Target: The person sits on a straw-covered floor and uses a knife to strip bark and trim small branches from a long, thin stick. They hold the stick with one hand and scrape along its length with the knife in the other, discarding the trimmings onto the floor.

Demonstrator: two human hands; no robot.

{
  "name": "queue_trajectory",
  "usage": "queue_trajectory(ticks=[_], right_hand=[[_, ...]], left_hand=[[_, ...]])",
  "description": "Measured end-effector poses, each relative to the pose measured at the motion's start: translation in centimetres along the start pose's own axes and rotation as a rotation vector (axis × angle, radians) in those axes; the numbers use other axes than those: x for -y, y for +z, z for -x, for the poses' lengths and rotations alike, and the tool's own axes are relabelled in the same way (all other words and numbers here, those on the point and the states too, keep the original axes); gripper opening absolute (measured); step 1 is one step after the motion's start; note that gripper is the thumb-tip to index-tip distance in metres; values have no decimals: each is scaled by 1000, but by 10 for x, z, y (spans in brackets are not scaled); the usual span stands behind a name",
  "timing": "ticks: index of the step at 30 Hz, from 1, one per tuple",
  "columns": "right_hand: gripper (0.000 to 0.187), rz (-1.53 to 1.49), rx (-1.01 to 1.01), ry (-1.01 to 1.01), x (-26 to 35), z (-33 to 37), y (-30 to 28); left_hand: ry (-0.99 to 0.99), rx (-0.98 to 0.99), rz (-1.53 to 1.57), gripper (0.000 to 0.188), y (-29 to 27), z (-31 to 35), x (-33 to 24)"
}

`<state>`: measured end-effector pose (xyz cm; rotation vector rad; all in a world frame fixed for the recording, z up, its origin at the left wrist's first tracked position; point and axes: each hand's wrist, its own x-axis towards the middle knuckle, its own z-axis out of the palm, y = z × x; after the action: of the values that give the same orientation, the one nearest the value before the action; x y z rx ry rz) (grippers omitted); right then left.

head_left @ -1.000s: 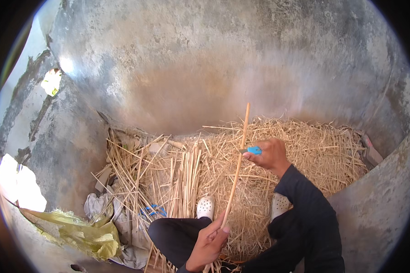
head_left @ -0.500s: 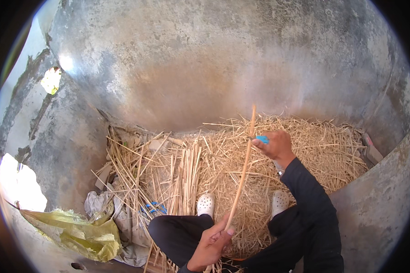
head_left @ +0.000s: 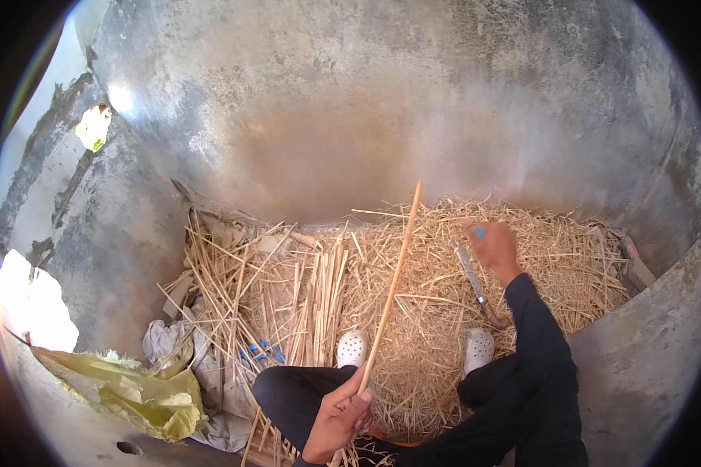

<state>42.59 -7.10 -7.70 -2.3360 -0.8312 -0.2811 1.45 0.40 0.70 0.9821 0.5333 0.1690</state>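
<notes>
Tan stick [head_left: 394, 292] slants forward-right, near end clasped in left grip [head_left: 339, 419]; right grip [head_left: 494, 247], curled round blue piece [head_left: 480, 233], apart rightward.

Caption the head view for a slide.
The left hand holds a slender stick over pale shavings; the right hand, clear of the stick, grips a blue object.
</notes>
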Motion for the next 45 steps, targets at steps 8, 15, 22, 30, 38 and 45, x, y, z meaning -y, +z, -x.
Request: queue_trajectory(ticks=[8,15,22,30,38,45], right_hand=[[75,-248,69,-744,121,91,-24],[72,-228,93,-619,120,84,-29],[73,-154,135,-467,102,67,-30],[79,-91,156,-421,90,55,-20],[72,-174,204,-423,103,55,-29],[74,-185,158,-587,120,78,-29]], left_hand=[[72,-31,-217,54,17,-12,-5],[68,-48,-141,53,19,-11,-1],[69,-74,-248,51,20,-17,-5],[58,-116,-376,53,19,-10,-3],[90,-112,-403,51,25,-12,-9],[217,-126,-672,47,26,-16,-13]])
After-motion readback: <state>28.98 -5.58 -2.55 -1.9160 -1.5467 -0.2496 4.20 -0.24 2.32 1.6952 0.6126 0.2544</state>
